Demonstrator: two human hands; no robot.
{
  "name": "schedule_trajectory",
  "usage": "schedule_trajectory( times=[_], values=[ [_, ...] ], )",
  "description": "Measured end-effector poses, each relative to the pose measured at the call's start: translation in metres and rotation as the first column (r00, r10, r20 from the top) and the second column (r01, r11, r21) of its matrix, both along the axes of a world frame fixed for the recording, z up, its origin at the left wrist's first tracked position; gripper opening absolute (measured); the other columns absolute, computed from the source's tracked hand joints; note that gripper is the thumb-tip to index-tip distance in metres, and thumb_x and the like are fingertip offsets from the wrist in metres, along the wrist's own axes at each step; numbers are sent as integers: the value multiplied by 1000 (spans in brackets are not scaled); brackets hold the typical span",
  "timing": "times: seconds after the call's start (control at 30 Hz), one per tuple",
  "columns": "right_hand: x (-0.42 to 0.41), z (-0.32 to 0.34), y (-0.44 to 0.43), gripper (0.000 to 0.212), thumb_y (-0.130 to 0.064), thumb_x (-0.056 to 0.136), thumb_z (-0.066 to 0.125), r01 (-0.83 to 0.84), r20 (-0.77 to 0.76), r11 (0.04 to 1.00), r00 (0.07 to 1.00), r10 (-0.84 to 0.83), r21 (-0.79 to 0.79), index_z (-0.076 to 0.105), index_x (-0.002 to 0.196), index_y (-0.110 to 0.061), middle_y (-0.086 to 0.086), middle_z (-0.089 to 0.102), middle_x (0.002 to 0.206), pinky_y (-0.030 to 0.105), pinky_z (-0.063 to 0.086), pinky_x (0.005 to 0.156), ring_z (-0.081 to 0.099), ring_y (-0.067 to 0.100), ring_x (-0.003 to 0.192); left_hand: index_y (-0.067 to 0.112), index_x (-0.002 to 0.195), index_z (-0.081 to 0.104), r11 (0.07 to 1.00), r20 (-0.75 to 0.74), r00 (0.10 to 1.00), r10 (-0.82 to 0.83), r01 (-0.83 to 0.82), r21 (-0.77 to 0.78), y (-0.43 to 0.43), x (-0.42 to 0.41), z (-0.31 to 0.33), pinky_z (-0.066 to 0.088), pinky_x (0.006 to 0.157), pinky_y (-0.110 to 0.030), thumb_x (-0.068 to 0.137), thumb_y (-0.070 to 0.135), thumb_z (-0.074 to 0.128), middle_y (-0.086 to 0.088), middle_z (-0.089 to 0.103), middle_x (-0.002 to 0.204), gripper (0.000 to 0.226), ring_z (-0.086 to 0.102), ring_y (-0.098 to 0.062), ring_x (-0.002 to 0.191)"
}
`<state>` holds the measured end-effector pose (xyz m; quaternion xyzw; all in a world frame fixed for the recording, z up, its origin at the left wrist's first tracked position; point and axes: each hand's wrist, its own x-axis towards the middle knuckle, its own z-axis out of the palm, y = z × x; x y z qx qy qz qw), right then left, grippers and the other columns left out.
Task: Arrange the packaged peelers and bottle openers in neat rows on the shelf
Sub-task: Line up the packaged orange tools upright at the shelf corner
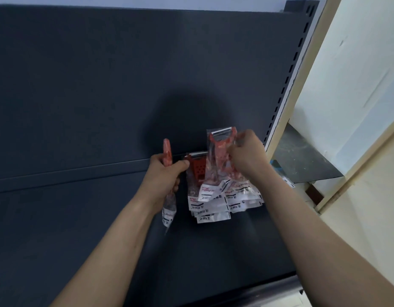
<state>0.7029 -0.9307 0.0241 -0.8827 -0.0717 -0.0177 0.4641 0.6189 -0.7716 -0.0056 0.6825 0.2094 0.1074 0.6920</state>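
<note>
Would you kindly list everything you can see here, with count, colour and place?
Shelf: one, dark grey, across the foreground.
Back panel: one, dark grey, behind the shelf.
Slotted upright: one, dark, right of the panel.
Pile of packets: several, red tools in clear bags, on the shelf.
Left packet: one, red, left of the pile.
Right packet: one, red peeler, above the pile.
Left hand: grips the left packet.
Right hand: pinches the right packet.

Both hands (164, 173) (247, 156) raised, fingers (182, 164) curled
</note>
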Motion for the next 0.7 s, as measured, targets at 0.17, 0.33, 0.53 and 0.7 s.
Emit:
schedule_trajectory(
  times=[0.17,0.33,0.53,0.7],
  values=[
    [19,-2,-16,13,-10,92,45,80,17,994,997,-79,-75,54,96,-3,10,60,81,40,54,61,61,28,71,25,102,47,997,-39,997,-61,59,-42,0,0,9,47,59,-27,69,19,58,0,53,84,35,56,-14,74],
    [30,-6,-22,23,-11,92,47,95,1,989,995,-96,-113,62,82,3,14,59,66,34,49,57,61,30,64,24,96,55,988,-79,994,-74,84,131,-4,0,9,51,68,-36,73,14,60,-11,55,105,26,60,-25,89],
    [33,-17,-10,12,-16,94,47,119,65,967,992,-107,-227,56,95,-7,5,54,80,21,29,50,47,18,64,28,105,54,900,-61,995,-81,100,424,-1,-1,4,40,93,-26,81,4,60,4,36,99,34,46,-4,87],
    [35,-26,-7,23,-3,86,45,143,116,956,986,-117,-256,62,99,-9,9,62,92,31,40,65,53,26,78,25,132,40,822,-28,993,-116,112,558,3,-3,1,34,69,0,81,3,61,8,42,103,60,48,0,86]
  ],
)
